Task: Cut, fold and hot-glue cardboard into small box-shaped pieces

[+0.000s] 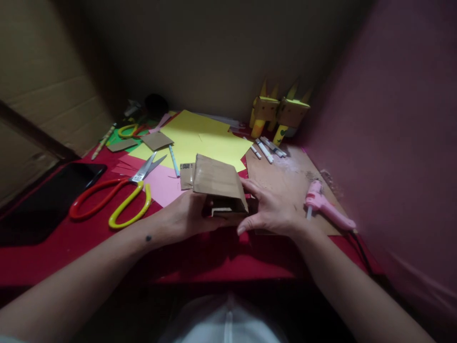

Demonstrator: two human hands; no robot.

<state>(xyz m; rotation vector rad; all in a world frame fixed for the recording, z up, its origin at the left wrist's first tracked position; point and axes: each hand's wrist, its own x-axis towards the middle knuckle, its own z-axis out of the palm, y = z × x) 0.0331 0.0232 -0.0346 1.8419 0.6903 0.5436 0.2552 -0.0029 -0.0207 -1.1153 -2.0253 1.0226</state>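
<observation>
A small brown cardboard box [218, 177] is held above the red table, near its front edge. Its top panel slants and a gap shows below it at the front. My left hand [189, 214] grips the box from the left and below, fingers partly hidden behind it. On the right side, my right hand [267, 208] is curved round the box, with its thumb at the lower front corner. A cardboard piece with printed marks [186, 176] shows just left of the box.
Scissors with red and yellow handles [137, 183] and a black phone [50, 200] lie left. Yellow paper [200, 136] is behind. Two cardboard figures [266, 110] stand at the back right, near markers [264, 150]. A pink glue gun [326, 206] rests on a board [285, 178].
</observation>
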